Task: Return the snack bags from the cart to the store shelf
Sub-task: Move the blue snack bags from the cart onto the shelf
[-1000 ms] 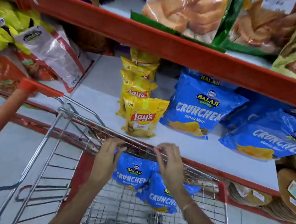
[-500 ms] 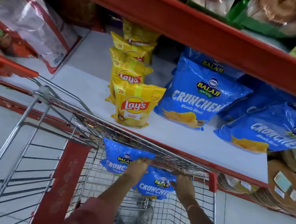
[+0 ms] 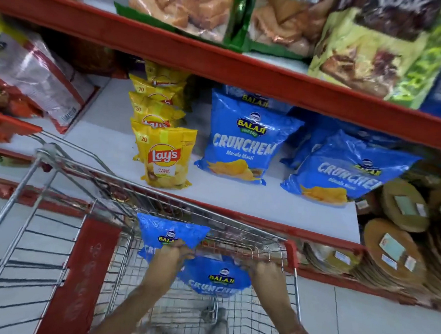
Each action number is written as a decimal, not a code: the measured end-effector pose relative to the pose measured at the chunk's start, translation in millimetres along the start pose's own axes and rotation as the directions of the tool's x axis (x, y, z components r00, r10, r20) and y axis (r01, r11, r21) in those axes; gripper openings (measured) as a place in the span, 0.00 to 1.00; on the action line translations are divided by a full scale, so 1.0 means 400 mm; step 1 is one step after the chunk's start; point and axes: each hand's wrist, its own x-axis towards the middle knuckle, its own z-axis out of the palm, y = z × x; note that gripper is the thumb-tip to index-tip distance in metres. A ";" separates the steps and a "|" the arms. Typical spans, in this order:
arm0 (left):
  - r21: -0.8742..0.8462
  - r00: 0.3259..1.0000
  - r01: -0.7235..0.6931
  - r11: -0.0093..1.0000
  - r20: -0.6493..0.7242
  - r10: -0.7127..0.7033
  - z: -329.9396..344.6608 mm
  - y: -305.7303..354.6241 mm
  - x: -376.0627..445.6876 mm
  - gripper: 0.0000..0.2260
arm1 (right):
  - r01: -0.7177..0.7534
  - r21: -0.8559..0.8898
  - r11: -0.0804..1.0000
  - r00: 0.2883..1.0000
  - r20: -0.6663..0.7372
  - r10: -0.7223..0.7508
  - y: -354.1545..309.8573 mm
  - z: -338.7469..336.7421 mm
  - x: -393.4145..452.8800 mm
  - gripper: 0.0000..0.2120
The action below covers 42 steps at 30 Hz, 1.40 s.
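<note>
Two blue Balaji Crunchem bags lie in the wire cart (image 3: 210, 218). Both my hands grip the nearer blue bag (image 3: 216, 278): my left hand (image 3: 172, 256) holds its top left corner, my right hand (image 3: 265, 273) its top right. The second blue bag (image 3: 168, 232) stands behind it against the cart's far wall. On the white store shelf (image 3: 238, 196) beyond the cart stand more blue Crunchem bags (image 3: 244, 142) and a row of yellow Lay's bags (image 3: 165, 157).
A red shelf beam (image 3: 221, 62) runs overhead with large snack packs on it. Round papad stacks (image 3: 396, 244) fill the lower right. A white and red bag (image 3: 37, 81) lies at the left. The cart's red child-seat flap (image 3: 76, 274) is to my left.
My hands left the cart's rim, reached down inside and took hold of the nearer blue bag. The view shifted closer to the shelf and cart.
</note>
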 end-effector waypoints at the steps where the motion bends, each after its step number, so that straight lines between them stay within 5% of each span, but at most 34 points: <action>1: 0.005 0.995 -0.021 1.000 -0.098 0.022 -0.041 0.026 -0.005 0.06 | 0.002 0.068 0.998 0.999 -0.051 0.001 0.009 -0.025 -0.006 0.10; 6: -0.101 0.904 -0.248 0.963 -0.381 0.193 -0.257 0.198 -0.001 0.04 | 0.155 0.308 0.939 0.928 -0.371 -0.032 0.012 -0.243 -0.023 0.05; 17: 0.032 0.695 -0.422 0.906 -0.630 0.347 -0.506 0.391 0.112 0.06 | 0.330 0.195 0.923 0.659 -0.748 -0.078 0.009 -0.600 0.045 0.04; 21: 0.115 0.707 -0.410 0.905 -0.587 0.395 -0.498 0.386 0.196 0.03 | 0.281 0.227 0.932 0.696 -0.717 -0.035 0.028 -0.600 0.113 0.04; 26: 0.119 0.805 -0.368 0.922 -0.456 0.380 -0.457 0.342 0.259 0.05 | 0.218 0.297 0.930 0.781 -0.624 0.016 0.040 -0.528 0.177 0.05; 30: 0.105 0.770 -0.349 0.931 -0.534 0.348 -0.411 0.286 0.228 0.14 | 0.262 0.244 0.934 0.650 -0.760 0.017 0.005 -0.454 0.185 0.09; 34: 0.003 0.772 -0.307 0.952 -0.585 0.250 -0.328 0.175 0.140 0.11 | 0.417 0.154 0.896 0.533 -0.840 -0.103 -0.085 -0.337 0.160 0.09; 38: 0.016 0.892 -0.178 0.984 -0.419 0.168 -0.216 -0.007 0.084 0.17 | 0.492 0.022 0.870 0.585 -0.749 -0.312 -0.149 -0.147 0.165 0.11; 42: 0.086 0.976 -0.047 0.995 -0.208 0.064 -0.140 -0.148 0.087 0.17 | 0.457 -0.010 0.889 0.828 -0.360 -0.430 -0.177 0.058 0.217 0.16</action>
